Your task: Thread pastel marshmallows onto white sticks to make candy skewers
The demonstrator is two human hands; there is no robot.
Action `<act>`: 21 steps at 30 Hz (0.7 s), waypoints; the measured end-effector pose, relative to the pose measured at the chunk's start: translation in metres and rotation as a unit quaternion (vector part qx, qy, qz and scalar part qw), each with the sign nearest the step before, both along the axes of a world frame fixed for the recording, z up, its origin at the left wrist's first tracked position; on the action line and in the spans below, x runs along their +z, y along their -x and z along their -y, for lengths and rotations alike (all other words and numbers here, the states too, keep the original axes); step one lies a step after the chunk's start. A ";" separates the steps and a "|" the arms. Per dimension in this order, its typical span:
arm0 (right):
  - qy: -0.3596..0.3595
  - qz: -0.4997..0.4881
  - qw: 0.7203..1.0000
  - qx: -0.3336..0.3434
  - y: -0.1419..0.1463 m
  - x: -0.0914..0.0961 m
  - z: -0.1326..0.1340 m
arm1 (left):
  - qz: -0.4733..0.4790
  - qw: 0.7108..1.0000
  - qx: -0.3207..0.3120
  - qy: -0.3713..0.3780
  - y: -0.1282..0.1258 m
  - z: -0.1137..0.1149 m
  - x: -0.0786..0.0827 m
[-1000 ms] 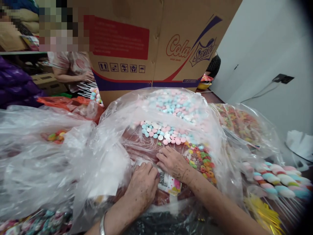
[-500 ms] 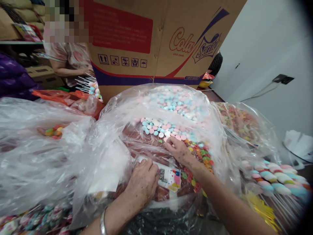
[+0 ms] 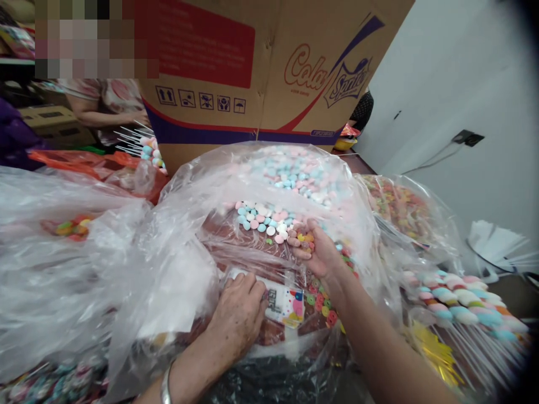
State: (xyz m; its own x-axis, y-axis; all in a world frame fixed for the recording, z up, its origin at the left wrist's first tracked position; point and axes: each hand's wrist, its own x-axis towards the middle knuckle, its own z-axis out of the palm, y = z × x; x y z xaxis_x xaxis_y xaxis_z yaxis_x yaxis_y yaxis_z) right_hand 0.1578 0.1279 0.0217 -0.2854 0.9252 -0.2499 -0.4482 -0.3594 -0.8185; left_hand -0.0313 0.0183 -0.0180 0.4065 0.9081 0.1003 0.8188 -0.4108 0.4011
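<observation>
My left hand point(image 3: 240, 306) has its fingers curled over the left end of a small white printed packet point(image 3: 282, 306) with coloured dots. What its fingertips grip is partly hidden. My right hand point(image 3: 315, 247) is turned palm up, fingers cupped around several small yellow, orange and red ring candies point(image 3: 305, 241). Just beyond it lie pink, blue and white button-shaped candies point(image 3: 269, 219), spilling from a large clear plastic bag point(image 3: 189, 179). More coloured ring candies point(image 3: 322, 300) lie below my right wrist, between it and the packet.
A tall cardboard box point(image 3: 261, 118) stands behind the bag. Twisted marshmallow sticks point(image 3: 458, 297) and a gold ribbon bundle point(image 3: 435, 350) lie at right. Clear bags point(image 3: 63, 280) cover the left side. Another person point(image 3: 101, 104) stands at the back left.
My right hand has turned from palm down to palm up and now holds ring candies. My left hand stays at the packet. The whole view has shifted slightly.
</observation>
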 end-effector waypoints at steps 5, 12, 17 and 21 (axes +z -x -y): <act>-0.172 0.381 0.908 -0.001 0.017 -0.006 -0.008 | -0.001 1.000 0.001 -0.005 -0.001 -0.001 -0.002; -0.374 0.671 0.635 0.080 0.039 -0.027 -0.007 | -0.001 1.000 0.009 -0.029 -0.003 0.004 -0.006; -0.388 0.722 0.562 0.113 0.035 -0.030 -0.021 | -0.009 0.997 0.005 -0.082 -0.009 -0.007 -0.040; -0.325 0.654 0.683 0.024 0.046 0.020 -0.015 | 0.038 0.997 -0.012 -0.060 -0.014 -0.025 -0.066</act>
